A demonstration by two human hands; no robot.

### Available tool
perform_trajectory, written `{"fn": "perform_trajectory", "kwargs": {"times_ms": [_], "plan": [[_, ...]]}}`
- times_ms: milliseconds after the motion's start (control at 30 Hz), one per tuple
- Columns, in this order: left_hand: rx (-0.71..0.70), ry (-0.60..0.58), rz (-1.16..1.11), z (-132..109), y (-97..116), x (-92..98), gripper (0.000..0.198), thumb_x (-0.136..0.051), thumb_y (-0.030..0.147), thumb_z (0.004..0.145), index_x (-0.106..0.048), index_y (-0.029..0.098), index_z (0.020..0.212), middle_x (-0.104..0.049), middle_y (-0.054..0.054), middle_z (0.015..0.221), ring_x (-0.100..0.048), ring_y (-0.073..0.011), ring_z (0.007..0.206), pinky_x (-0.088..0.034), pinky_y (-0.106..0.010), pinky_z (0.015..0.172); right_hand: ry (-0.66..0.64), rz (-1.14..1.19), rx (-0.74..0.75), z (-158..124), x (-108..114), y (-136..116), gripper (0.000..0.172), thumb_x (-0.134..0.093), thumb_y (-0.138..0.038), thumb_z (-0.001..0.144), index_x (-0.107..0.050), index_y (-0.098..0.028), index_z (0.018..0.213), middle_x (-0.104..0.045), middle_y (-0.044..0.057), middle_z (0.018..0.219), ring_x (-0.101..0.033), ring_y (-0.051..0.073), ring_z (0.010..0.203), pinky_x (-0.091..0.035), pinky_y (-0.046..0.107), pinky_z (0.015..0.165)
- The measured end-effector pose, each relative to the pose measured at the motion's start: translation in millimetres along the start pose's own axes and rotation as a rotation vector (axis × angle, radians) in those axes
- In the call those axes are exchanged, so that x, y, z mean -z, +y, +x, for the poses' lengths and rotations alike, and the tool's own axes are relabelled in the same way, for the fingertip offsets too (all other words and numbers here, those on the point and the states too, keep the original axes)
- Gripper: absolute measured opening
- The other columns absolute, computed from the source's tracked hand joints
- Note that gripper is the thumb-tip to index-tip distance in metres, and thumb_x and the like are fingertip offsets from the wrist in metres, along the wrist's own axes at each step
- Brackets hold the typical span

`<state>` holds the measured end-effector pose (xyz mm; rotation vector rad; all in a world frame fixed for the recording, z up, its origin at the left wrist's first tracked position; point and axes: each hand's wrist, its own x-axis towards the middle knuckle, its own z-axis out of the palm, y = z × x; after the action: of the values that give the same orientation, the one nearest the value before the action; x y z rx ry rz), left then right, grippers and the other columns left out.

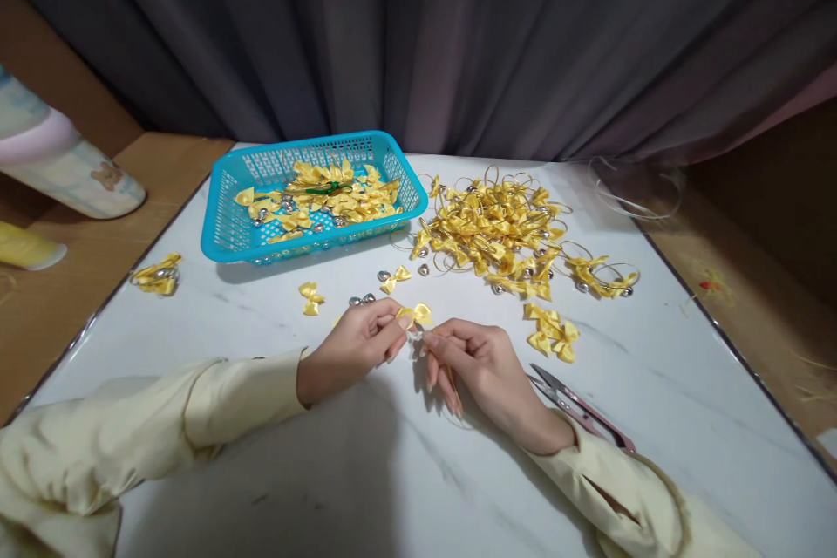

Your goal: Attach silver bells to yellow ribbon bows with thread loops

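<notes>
At the middle of the table, my left hand [363, 338] pinches a small yellow ribbon bow [417, 314] between thumb and fingers. Close beside it on the right, my right hand [480, 366] is closed in a pinch. A thin gold cord [456, 388] runs down from its fingers, and the tip of the pinch is too small to make out. Small silver bells [362, 300] lie just behind my left hand. Another yellow bow [312, 299] rests to the left, and a few more bows [551, 333] lie right of my right hand.
A blue plastic basket [215, 222] with bows and bells stands at the back left. Beside it is a heap of yellow bows on cord loops [497, 222]. Thread snips [581, 408] lie by my right wrist. A tumbler [78, 161] is at the far left.
</notes>
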<state>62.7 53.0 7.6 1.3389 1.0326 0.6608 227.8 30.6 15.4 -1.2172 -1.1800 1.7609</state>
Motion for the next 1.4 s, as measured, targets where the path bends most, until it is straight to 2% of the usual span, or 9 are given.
{"fn": "perform_trajectory", "kwargs": {"times_ms": [500, 1000, 1400], "plan": [[-0.019, 0.041, 0.084, -2, -1, -2.6, 0.032, -0.043, 0.035, 0.088, -0.038, 0.019, 0.062, -0.039, 0.007, 0.048, -0.034, -0.0076, 0.046, -0.028, -0.022, 0.048, 0.042, -0.103, 0.042, 0, -6, 6, 0.037, -0.05, -0.038, 0.085, -0.054, -0.014, 0.058, -0.048, -0.003, 0.038, -0.042, 0.006, 0.029, -0.032, 0.017, 0.033], [-0.02, 0.06, 0.176, -8, -1, -4.5, 0.028, -0.042, 0.036, 0.089, -0.047, 0.016, 0.07, -0.041, 0.007, 0.051, -0.036, -0.0082, 0.048, -0.028, -0.022, 0.049, 0.047, -0.174, 0.12, 1, -8, 14, 0.034, -0.048, -0.037, 0.087, -0.054, -0.015, 0.062, -0.047, -0.005, 0.04, -0.043, 0.006, 0.029, -0.032, 0.016, 0.032], [-0.032, 0.085, 0.233, -11, -4, -7.4, 0.029, -0.04, 0.038, 0.089, -0.045, 0.017, 0.069, -0.04, 0.007, 0.05, -0.035, -0.0081, 0.046, -0.027, -0.022, 0.047, 0.053, -0.357, 0.197, -1, -6, 14, 0.032, -0.045, -0.031, 0.089, -0.052, -0.016, 0.062, -0.045, -0.006, 0.037, -0.042, 0.006, 0.03, -0.031, 0.015, 0.036]]}}
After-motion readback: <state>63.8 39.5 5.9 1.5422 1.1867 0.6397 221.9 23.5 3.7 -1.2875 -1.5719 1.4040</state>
